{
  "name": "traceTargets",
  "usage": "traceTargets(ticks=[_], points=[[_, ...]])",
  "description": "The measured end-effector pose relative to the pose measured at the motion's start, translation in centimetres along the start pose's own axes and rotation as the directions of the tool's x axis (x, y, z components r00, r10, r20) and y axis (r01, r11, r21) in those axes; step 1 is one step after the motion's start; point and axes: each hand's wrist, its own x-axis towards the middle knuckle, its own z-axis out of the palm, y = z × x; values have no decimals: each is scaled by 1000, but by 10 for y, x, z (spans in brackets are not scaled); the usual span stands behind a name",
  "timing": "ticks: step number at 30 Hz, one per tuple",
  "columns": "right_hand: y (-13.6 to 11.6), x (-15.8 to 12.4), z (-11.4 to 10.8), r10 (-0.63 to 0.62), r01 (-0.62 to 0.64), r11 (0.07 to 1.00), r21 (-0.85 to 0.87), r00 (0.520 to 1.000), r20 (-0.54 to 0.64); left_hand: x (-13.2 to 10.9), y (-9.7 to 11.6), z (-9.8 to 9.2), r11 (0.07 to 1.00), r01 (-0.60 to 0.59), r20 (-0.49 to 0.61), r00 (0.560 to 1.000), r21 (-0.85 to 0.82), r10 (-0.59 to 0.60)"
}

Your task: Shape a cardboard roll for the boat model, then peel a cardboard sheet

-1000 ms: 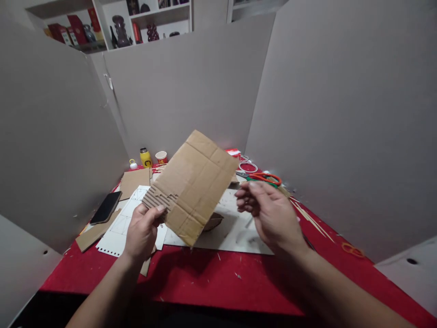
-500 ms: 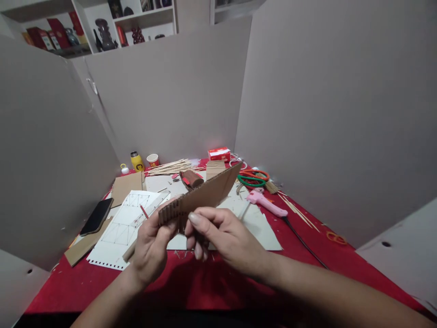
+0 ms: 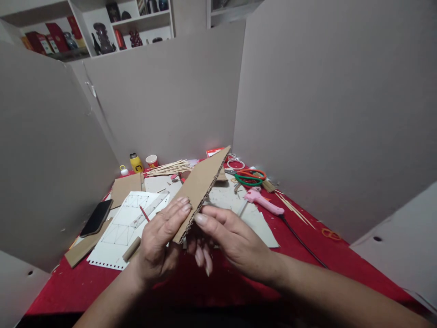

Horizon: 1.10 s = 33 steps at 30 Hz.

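A flat piece of corrugated cardboard (image 3: pixel 204 175) is raised above the table, slanting up and away, its wavy cut edge turned to the right. My left hand (image 3: pixel 162 232) grips its lower left side, fingers lying over the top face and thumb out of sight beneath. On the opposite side, my right hand (image 3: pixel 232 232) pinches the cut edge near the lower end with its thumb; its other fingers curl underneath, partly hidden. Below and to the left lie a sheet with pencil drawings (image 3: pixel 118 232), a clear ruler (image 3: pixel 150 209), a red pencil (image 3: pixel 144 213) and a cardboard roll (image 3: pixel 131 249).
A pink glue gun (image 3: pixel 264 202) with a black cord lies right, near scissors (image 3: pixel 251 176) and thin sticks (image 3: pixel 293 208). At the back are more sticks (image 3: pixel 169 167), a paper cup (image 3: pixel 152 161) and a yellow bottle (image 3: pixel 135 162). A phone (image 3: pixel 96 217) lies left. Grey panels surround the table.
The cardboard has been turned over in my hands: its ridged lower end has gone from sight, and the plain face and right cut edge now show. My left fingers have come over the top.
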Motion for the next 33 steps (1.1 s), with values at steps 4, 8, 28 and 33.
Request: traceTargets(ticks=[4,8,28,33], points=[[-1,-3,-3,13,-12,999,-34,998,55,1,-6,1,964,-210,34,978,161,207],[-5,-5,-5,25,-22,999,-39,997,75,0,-7,1,958,-212,42,977,194,208],[-2,-1,-5,-41,33,997,-76,992,-116,3,-10,13,905,-266,27,962,333,272],[-4,2,-4,-110,73,978,-197,977,-183,-3,-14,18,900,-236,-13,966,365,259]])
